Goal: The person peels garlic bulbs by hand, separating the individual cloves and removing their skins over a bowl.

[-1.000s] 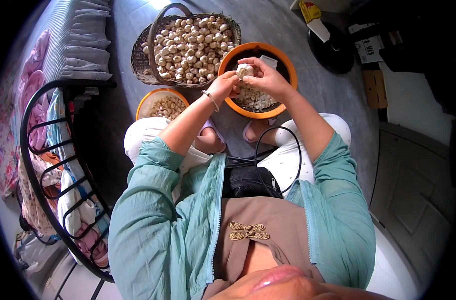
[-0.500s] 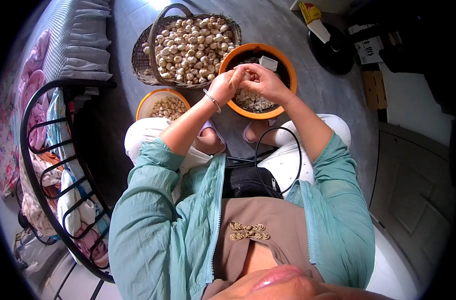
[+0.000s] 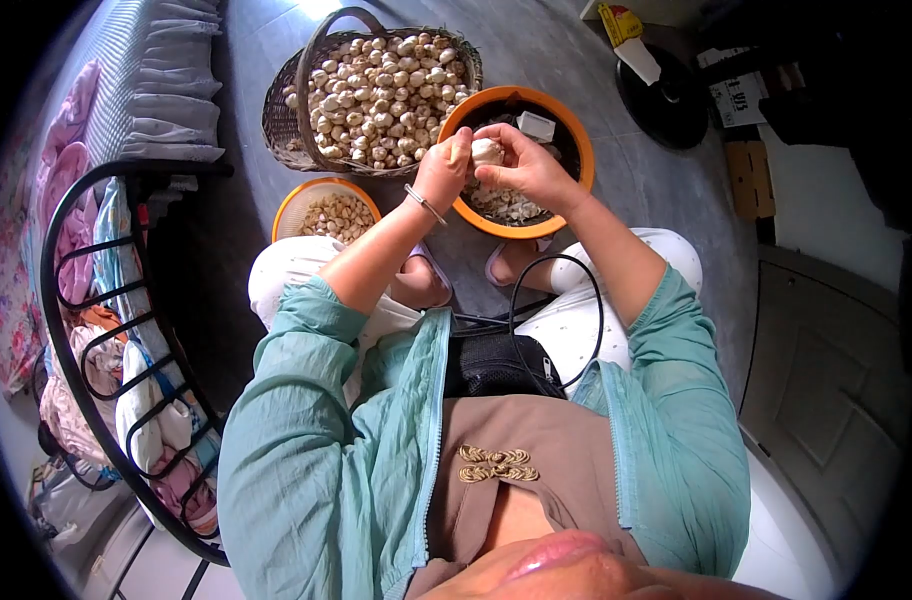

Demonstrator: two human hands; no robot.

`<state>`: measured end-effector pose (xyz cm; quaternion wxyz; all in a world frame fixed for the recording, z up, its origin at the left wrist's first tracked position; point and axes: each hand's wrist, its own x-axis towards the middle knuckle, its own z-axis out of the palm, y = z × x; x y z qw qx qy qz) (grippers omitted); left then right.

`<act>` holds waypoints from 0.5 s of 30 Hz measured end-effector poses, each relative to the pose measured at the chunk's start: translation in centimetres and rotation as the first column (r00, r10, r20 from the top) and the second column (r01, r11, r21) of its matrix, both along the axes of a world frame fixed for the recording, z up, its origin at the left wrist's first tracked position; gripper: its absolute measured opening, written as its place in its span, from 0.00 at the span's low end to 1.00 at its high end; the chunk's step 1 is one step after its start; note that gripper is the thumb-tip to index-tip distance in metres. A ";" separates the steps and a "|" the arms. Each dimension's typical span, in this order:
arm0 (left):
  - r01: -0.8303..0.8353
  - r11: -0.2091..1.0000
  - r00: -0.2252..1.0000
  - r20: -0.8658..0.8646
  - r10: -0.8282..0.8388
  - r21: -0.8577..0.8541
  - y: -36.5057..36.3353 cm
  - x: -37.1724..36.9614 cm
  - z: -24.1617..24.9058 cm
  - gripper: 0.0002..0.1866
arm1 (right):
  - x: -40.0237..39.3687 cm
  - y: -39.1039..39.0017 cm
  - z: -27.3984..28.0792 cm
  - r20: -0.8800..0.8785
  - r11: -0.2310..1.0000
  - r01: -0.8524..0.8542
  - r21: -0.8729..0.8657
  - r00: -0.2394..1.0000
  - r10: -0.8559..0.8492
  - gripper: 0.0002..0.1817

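A pale garlic bulb (image 3: 487, 153) is held in the fingers of my right hand (image 3: 532, 172), over the orange-rimmed basin (image 3: 573, 128). Close on its left, my left hand (image 3: 443, 172), with a bracelet at the wrist, has its fingers curled and pressed together; whatever they may hold is hidden. Papery skins (image 3: 511, 203) and a white object (image 3: 536, 126) lie in the basin. Behind my left hand stands a wicker basket (image 3: 304, 118) full of garlic bulbs. Loose cloves (image 3: 338, 216) fill part of a smaller orange-rimmed sieve (image 3: 288, 205) near my left knee.
On the left are a black metal frame (image 3: 51, 260) with clothes and a bed with a ruffled cover (image 3: 176, 90). A round black base (image 3: 666, 105) and a cardboard box (image 3: 749, 180) stand at the right. A black cable (image 3: 601, 310) loops over my lap.
My two hands have moved slightly apart, the left one a little to the left and down. The garlic bulb, mostly covered before, now shows between them.
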<state>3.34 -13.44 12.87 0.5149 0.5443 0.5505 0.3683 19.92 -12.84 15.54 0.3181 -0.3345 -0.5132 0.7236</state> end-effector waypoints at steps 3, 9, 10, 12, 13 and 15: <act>0.052 0.934 0.922 0.377 0.092 -0.353 -0.1 0.3 0.8 0.19 | 0.0 0.2 0.0 0.071 1.000 0.026 0.000 0.997 -0.026 0.18; 0.166 0.964 0.982 0.122 -0.143 -0.206 0.0 0.5 -3.7 0.20 | 0.4 0.8 -0.4 0.239 0.977 0.210 -0.038 0.951 -0.195 0.09; 0.193 0.971 0.981 0.006 -0.194 -0.141 0.1 0.5 -3.7 0.20 | 0.5 0.9 -0.6 0.240 0.977 0.210 -0.038 0.951 -0.195 0.09; 0.242 0.960 0.968 -0.028 -0.248 -0.138 0.2 0.4 -3.5 0.23 | 0.9 1.3 -0.9 0.268 0.977 0.182 -0.108 0.952 -0.148 0.14; 0.171 0.982 0.985 0.002 -0.171 -0.075 0.0 0.7 -3.5 0.24 | 1.0 1.4 -1.1 0.268 0.977 0.182 -0.107 0.952 -0.148 0.14; 0.097 0.995 0.995 0.036 -0.096 -0.015 -0.3 0.9 -2.8 0.24 | 1.2 1.5 -1.4 0.161 0.919 0.203 -0.337 0.974 -0.156 0.20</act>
